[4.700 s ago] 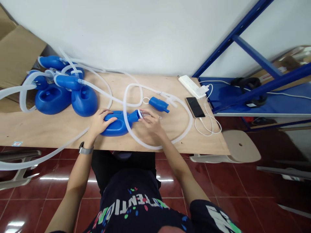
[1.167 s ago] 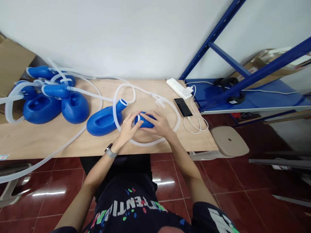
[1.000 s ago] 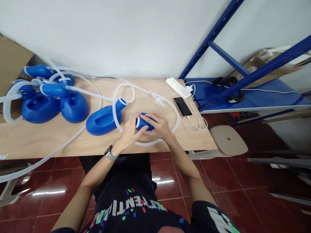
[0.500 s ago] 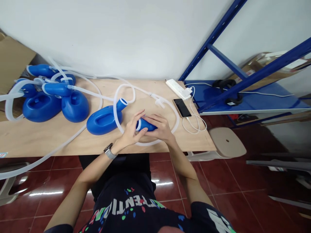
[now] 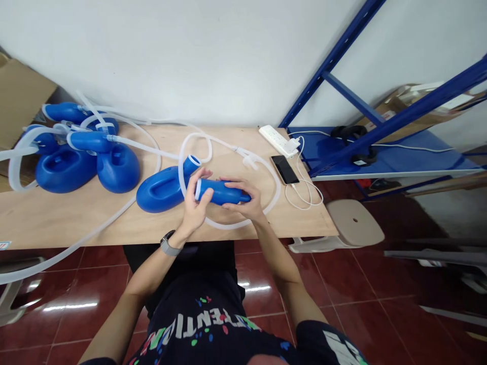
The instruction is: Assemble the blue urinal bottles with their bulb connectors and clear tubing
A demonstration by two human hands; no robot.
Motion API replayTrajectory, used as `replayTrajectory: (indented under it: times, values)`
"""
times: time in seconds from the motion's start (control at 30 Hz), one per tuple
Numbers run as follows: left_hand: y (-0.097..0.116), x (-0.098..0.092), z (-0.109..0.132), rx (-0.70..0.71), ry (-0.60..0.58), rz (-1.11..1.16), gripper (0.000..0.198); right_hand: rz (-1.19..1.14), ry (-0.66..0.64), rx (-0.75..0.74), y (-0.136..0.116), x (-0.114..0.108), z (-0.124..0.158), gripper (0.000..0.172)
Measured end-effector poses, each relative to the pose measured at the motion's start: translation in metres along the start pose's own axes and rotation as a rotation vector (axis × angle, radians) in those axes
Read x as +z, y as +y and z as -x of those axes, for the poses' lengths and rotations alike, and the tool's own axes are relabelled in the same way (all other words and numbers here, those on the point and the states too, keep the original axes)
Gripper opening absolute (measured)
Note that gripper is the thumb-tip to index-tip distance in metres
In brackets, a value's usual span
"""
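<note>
Between my hands, over the front of the table, lies a blue plastic funnel piece [image 5: 220,192] with a white rim at its left end and a narrow nozzle at its right. My left hand [image 5: 196,205] grips the rimmed end, thumb in front and fingers behind. Around the nozzle end, the fingers and thumb of my right hand [image 5: 247,197] are closed. Just left of them a blue urinal bottle [image 5: 160,191] rests on its side, its open white-rimmed neck pointing up and right. A clear hose [image 5: 279,185] loops on the table around my hands.
Several blue bottles with funnels and hoses [image 5: 117,170] are heaped at the left by a cardboard box [image 5: 23,96]. A power strip [image 5: 276,139] and a phone [image 5: 284,169] with white cables lie at the right. Beyond stand a blue shelf [image 5: 411,152] and a stool [image 5: 355,220].
The funnel piece has shifted left and turned more lengthwise, showing more of its body. My left hand has moved left with its rimmed end; my right hand now grips nearer the nozzle.
</note>
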State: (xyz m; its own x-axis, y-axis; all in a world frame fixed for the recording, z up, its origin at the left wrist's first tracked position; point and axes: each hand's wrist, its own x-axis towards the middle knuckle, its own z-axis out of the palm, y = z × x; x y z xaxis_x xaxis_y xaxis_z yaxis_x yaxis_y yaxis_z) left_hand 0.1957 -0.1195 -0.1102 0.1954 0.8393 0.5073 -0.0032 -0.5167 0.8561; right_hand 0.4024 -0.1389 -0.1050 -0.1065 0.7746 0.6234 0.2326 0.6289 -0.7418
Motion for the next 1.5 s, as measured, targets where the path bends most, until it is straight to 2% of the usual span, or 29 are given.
replayTrajectory:
  times: [0.1, 0.2, 0.27, 0.3, 0.37, 0.43, 0.5, 0.63, 0.77, 0.87, 0.93, 1.0, 1.07, 1.13, 1.2, 1.27, 1.3, 1.37, 1.4, 1.5]
  values:
    - [0.007, 0.000, 0.006, 0.118, -0.100, -0.055, 0.069, -0.072, 0.045, 0.003, 0.007, 0.000, 0.011, 0.052]
    - [0.003, -0.005, -0.001, 0.231, -0.305, -0.068, 0.091, -0.133, 0.076, 0.080, 0.018, -0.013, 0.018, 0.057]
    - [-0.007, -0.008, -0.009, 0.230, -0.435, -0.088, 0.100, -0.096, 0.077, 0.143, 0.027, -0.028, 0.022, 0.061]
    - [-0.013, -0.010, -0.013, 0.202, -0.462, -0.116, 0.099, -0.038, 0.082, 0.159, 0.033, -0.037, 0.023, 0.060]
    - [-0.022, -0.017, -0.018, 0.138, -0.439, -0.208, 0.092, 0.147, 0.128, 0.157, 0.047, -0.054, 0.025, 0.055]
    - [-0.026, -0.027, -0.021, 0.114, -0.351, -0.328, 0.080, 0.362, 0.184, 0.142, 0.065, -0.067, 0.028, 0.049]
    - [-0.024, -0.040, -0.022, 0.117, -0.258, -0.444, 0.064, 0.547, 0.171, 0.157, 0.087, -0.075, 0.033, 0.048]
    - [-0.023, -0.069, -0.024, 0.096, -0.154, -0.667, 0.049, 0.730, -0.018, 0.198, 0.128, -0.077, 0.044, 0.048]
    - [-0.027, -0.101, -0.029, 0.133, -0.101, -0.786, 0.041, 0.826, -0.196, 0.158, 0.148, -0.076, 0.047, 0.046]
    - [-0.032, -0.124, -0.033, 0.086, -0.003, -0.872, 0.044, 0.906, -0.303, 0.152, 0.146, -0.075, 0.042, 0.055]
    - [-0.037, -0.135, -0.036, 0.015, 0.028, -0.918, 0.047, 0.960, -0.305, 0.162, 0.137, -0.067, 0.036, 0.064]
    - [-0.045, -0.141, -0.038, -0.055, -0.003, -0.934, 0.048, 0.982, -0.281, 0.155, 0.123, -0.052, 0.028, 0.059]
    - [-0.052, -0.141, -0.038, -0.119, -0.052, -0.960, 0.048, 0.949, -0.320, 0.113, 0.109, -0.029, 0.020, 0.050]
    - [-0.057, -0.140, -0.037, -0.163, -0.068, -1.004, 0.049, 0.885, -0.444, 0.056, 0.096, -0.005, 0.011, 0.050]
    - [-0.059, -0.138, -0.036, -0.177, -0.054, -1.036, 0.050, 0.835, -0.583, 0.037, 0.089, 0.016, 0.005, 0.060]
    - [-0.060, -0.139, -0.034, -0.168, -0.056, -1.032, 0.051, 0.802, -0.681, 0.086, 0.087, 0.028, 0.002, 0.067]
    - [-0.061, -0.140, -0.034, -0.161, -0.062, -1.023, 0.051, 0.788, -0.705, 0.129, 0.088, 0.031, 0.001, 0.065]
    - [-0.063, -0.142, -0.033, -0.149, -0.069, -1.004, 0.052, 0.744, -0.692, 0.210, 0.090, 0.031, 0.002, 0.056]
    - [-0.065, -0.143, -0.032, -0.143, -0.068, -0.994, 0.052, 0.708, -0.646, 0.240, 0.091, 0.028, 0.002, 0.053]
    - [-0.071, -0.146, -0.030, -0.077, 0.002, -0.958, 0.051, 0.514, -0.347, 0.308, 0.091, 0.015, 0.002, 0.060]
